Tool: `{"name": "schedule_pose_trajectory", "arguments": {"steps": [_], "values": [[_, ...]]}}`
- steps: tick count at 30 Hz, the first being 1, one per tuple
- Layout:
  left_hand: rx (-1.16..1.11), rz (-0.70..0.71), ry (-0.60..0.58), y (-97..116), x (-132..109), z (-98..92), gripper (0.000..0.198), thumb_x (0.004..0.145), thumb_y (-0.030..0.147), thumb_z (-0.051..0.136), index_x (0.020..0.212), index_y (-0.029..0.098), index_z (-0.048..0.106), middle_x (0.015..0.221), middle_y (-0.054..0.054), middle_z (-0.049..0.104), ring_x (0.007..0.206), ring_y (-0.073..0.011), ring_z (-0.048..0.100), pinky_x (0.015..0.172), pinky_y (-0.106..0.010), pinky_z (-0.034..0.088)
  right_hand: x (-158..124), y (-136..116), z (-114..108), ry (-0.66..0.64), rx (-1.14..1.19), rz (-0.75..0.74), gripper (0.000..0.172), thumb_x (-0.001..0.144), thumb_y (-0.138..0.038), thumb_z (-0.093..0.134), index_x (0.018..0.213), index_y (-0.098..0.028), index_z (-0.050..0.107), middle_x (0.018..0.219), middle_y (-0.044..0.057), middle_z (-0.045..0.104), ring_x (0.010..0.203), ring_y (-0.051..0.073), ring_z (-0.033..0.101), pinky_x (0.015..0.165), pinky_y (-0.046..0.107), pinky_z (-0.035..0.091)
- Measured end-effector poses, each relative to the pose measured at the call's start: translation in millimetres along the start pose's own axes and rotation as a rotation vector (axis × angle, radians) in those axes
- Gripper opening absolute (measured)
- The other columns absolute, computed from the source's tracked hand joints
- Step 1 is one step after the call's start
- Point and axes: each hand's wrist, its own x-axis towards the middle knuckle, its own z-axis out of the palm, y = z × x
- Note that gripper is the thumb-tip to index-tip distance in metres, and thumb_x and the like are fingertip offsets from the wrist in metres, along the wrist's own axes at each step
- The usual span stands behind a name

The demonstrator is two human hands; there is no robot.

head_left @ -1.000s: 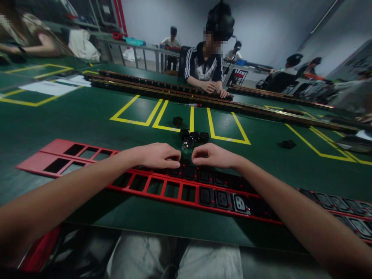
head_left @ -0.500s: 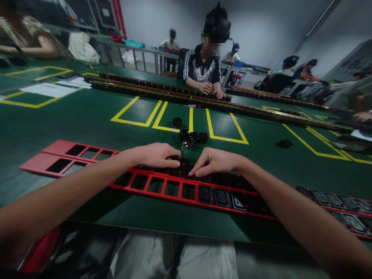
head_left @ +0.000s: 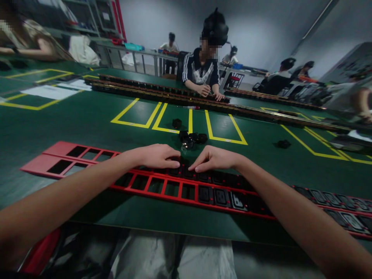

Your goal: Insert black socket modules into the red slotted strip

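Observation:
A long red frame (head_left: 151, 179) with two rows of square openings lies across the green table. Black socket pieces (head_left: 221, 197) fill the openings of its right part, while several in the near row at the left are bare. My left hand (head_left: 158, 156) rests on the far row, fingers curled down at a black piece (head_left: 174, 170). Just to the right, my right hand (head_left: 213, 159) touches the same row with fingertips bent onto another black piece (head_left: 189, 171). Whatever lies between the fingers of either hand is hidden.
Several loose black pieces (head_left: 193, 138) lie beyond my hands, one more (head_left: 283, 144) farther right. Yellow tape outlines mark the table (head_left: 130, 209). Long dark strips (head_left: 162, 93) cross behind, where a person (head_left: 202, 69) works opposite. White papers (head_left: 52, 91) lie at the left.
My right hand's fingertips have shifted very slightly up and left over the far row. My left hand has hardly moved. The camera view has tilted a little.

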Motion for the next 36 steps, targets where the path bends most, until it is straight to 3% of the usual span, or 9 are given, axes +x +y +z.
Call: {"name": "schedule_pose_trajectory", "arguments": {"steps": [3,9,12,15,18,21,25,30,36], "values": [[-0.005,-0.001,-0.009,-0.4,0.1,-0.1,0.032,0.096,0.047,0.043,0.093,0.021,0.061,0.085,-0.003,0.065,0.072,-0.0174,0.058,0.060,-0.027,0.034,0.7,2.4,-1.3,0.079,0.002,0.000,0.033,0.082,-0.040,0.070,0.106,-0.017,0.078,0.098,0.007,0.078,0.082,0.018,0.068,0.074,0.028,0.050],[-0.044,-0.005,-0.003,-1.1,-0.6,-0.2,0.031,0.096,0.045,0.044,0.097,0.021,0.063,0.089,-0.002,0.067,0.075,-0.0171,0.060,0.064,-0.027,0.037,4.3,10.3,-5.8,0.460,-0.221,0.093,0.029,0.087,-0.030,0.062,0.107,-0.016,0.078,0.097,0.008,0.077,0.079,0.016,0.064,0.072,0.028,0.045],[-0.040,-0.007,-0.001,-1.9,-0.9,0.3,0.032,0.096,0.046,0.043,0.099,0.022,0.063,0.090,-0.002,0.067,0.077,-0.0174,0.060,0.064,-0.027,0.038,3.9,10.5,-7.6,0.545,-0.364,0.151,0.037,0.088,-0.029,0.061,0.121,-0.016,0.072,0.079,0.004,0.071,0.063,0.013,0.054,0.061,0.028,0.037],[-0.040,-0.006,-0.003,-0.7,-1.4,-0.3,0.032,0.096,0.046,0.043,0.098,0.022,0.063,0.090,-0.002,0.067,0.077,-0.0176,0.060,0.065,-0.027,0.039,3.9,9.9,-8.5,0.565,-0.409,0.191,0.045,0.089,-0.030,0.061,0.131,-0.015,0.064,0.060,-0.002,0.057,0.053,0.011,0.042,0.057,0.028,0.029],[-0.045,-0.008,-0.014,1.6,-1.8,-1.9,0.034,0.097,0.046,0.041,0.099,0.021,0.063,0.092,-0.003,0.068,0.080,-0.0184,0.062,0.069,-0.027,0.041,5.4,10.6,-8.7,0.564,-0.416,0.222,0.047,0.089,-0.028,0.060,0.133,-0.011,0.063,0.056,-0.003,0.052,0.053,0.012,0.041,0.057,0.028,0.029],[-0.020,-0.055,0.004,1.6,-1.6,-2.3,0.042,0.099,0.049,0.036,0.116,0.021,0.061,0.102,-0.006,0.069,0.089,-0.0214,0.064,0.075,-0.029,0.044,7.0,12.4,-8.7,0.543,-0.421,0.263,0.048,0.089,-0.030,0.059,0.131,-0.007,0.063,0.057,-0.002,0.055,0.054,0.013,0.043,0.057,0.028,0.030],[0.070,-0.179,0.055,-2.0,0.3,-0.7,0.056,0.101,0.052,0.028,0.146,0.021,0.043,0.114,-0.011,0.069,0.099,-0.0256,0.066,0.079,-0.032,0.045,7.1,14.5,-8.0,0.484,-0.344,0.205,0.042,0.088,-0.032,0.060,0.123,-0.010,0.070,0.074,0.005,0.069,0.064,0.015,0.054,0.063,0.028,0.037],[0.151,-0.297,0.101,-3.2,3.3,-0.3,0.060,0.100,0.054,0.028,0.147,0.019,0.044,0.106,-0.013,0.071,0.096,-0.0270,0.067,0.072,-0.030,0.045,7.6,15.5,-6.1,0.404,-0.237,0.125,0.030,0.090,-0.035,0.058,0.095,-0.013,0.078,0.085,0.006,0.074,0.074,0.015,0.060,0.068,0.027,0.041],[0.151,-0.303,0.060,0.5,3.7,-3.0,0.058,0.099,0.051,0.033,0.147,0.020,0.044,0.096,-0.010,0.072,0.085,-0.0260,0.068,0.065,-0.029,0.043,8.8,16.2,-7.0,0.534,-0.409,0.207,0.027,0.089,-0.029,0.059,0.101,-0.013,0.077,0.075,0.005,0.069,0.065,0.014,0.054,0.063,0.028,0.036]]}}
